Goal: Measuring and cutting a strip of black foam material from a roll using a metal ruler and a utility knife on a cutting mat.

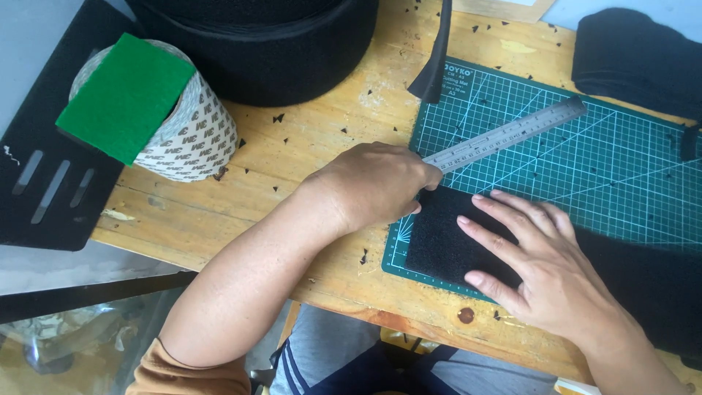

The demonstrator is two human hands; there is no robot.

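Black fuzzy strip (pixel 447 238) lay flat under the spread, empty right hand (pixel 537 267), while the curled left hand (pixel 376 183) pinched the steel ruler (pixel 504 135); firm downward pressure seemed wise

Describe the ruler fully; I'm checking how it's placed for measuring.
The ruler is a slim, flat strip of silver metal with fine graduations along its edge. It lies flat and diagonal across the green cutting mat, far end up and to the right. The left hand covers its near end, just above the black fabric.
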